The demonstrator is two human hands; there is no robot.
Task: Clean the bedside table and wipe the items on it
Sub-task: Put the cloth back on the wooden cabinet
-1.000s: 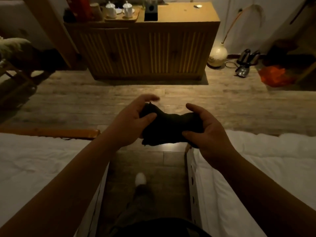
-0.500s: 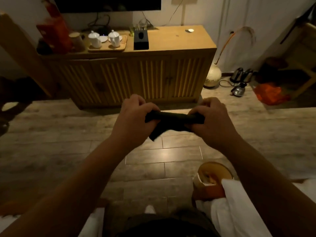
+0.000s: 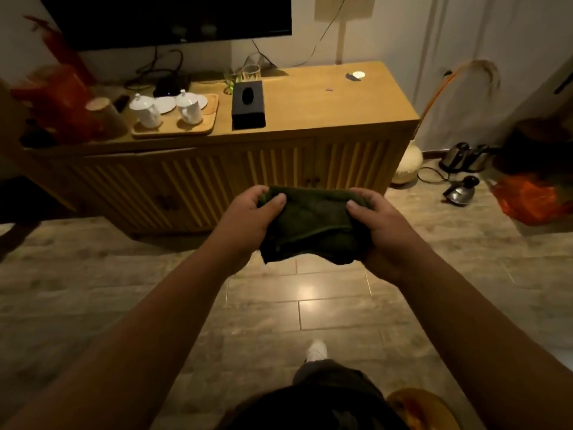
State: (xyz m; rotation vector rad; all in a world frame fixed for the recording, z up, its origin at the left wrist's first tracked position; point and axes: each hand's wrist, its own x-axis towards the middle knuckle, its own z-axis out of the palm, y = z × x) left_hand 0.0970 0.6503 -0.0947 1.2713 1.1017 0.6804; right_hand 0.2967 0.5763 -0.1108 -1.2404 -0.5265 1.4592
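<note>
A tiled floor (image 3: 325, 305) fills the near half of the scene, and beyond it, against the far wall, stands a long wooden cabinet (image 3: 217, 178) under a dark screen (image 3: 167, 17). On the cabinet top sit a tray (image 3: 176, 122) with two white lidded cups at far left and a black tissue box (image 3: 248, 104) just right of the tray, with a drinking glass (image 3: 251, 72) behind the box. No bedside table can be made out in this view, so which way it lies from the person cannot be told; the cabinet ahead is probably not it. Nearer, at the middle of the scene, the person holds a dark green cloth (image 3: 313, 225) in the air in front of the cabinet doors, well above the floor. The cloth is bunched into a short band whose long axis runs left to right, its ends pointing into each palm and its lower edge sagging toward the floor. The left hand (image 3: 248, 221) grasps the left end, thumb pressed on top; the right hand (image 3: 381, 228) grasps the right end the same way. Both hands sit level and equally far forward, so neither is nearer to the cabinet. The step appears to be readying the cloth for wiping, with the wiping itself not yet begun.
</note>
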